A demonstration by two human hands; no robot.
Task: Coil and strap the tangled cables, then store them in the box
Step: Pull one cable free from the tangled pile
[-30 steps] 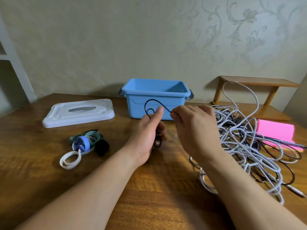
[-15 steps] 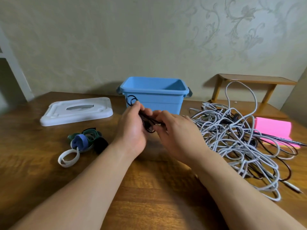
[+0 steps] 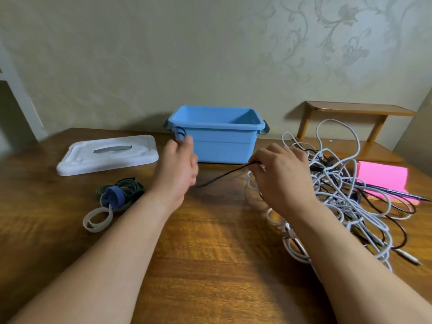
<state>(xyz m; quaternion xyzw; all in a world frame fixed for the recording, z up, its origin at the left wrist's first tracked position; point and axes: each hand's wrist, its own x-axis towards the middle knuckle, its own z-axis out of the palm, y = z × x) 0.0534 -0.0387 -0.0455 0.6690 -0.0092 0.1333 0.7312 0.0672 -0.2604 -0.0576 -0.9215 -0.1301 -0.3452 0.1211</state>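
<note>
Black cable (image 3: 222,176), thin, looped in left hand (image 3: 177,169), pinched by right hand (image 3: 282,176)

Your left forearm (image 3: 105,265) and right forearm (image 3: 350,265) are both coming in bare from the bottom edge and angling toward the middle. Your left hand (image 3: 177,164) is sitting with its back to the camera, thumb side up. Its fingers are curling in and gripping small loops of the black cable (image 3: 224,175) at the top of the fist. Your right hand (image 3: 282,176) is sitting knuckles up, fingers curling down, with the thumb and fingertips pinching the same cable at the hand's left edge. The hands are sitting apart, and a straight run of cable is spanning the gap between them.
</note>
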